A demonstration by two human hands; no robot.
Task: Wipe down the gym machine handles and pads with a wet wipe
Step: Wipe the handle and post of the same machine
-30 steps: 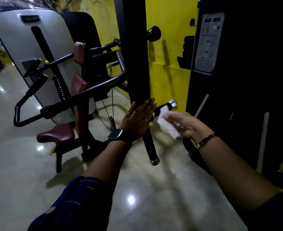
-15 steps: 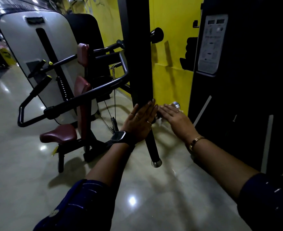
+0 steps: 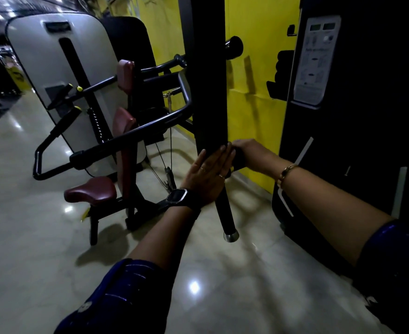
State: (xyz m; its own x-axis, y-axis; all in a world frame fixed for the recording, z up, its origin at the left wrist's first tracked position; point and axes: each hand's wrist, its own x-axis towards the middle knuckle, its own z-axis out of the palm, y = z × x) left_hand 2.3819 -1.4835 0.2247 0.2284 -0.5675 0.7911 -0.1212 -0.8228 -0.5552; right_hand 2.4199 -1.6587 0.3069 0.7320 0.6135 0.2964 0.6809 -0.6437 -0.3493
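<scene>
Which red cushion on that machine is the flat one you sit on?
The lowest maroon pad, the seat: it alone lies flat. The back pad and the top pad stand upright above it.

One head-worn camera here, looking forward and down, close in on the black post at centre; shiny floor near, yellow wall far right.

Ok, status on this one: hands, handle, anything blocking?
Left hand flat on the black upright. Right hand curled round the handle. Wipe not visible. Nothing in the way.
</scene>
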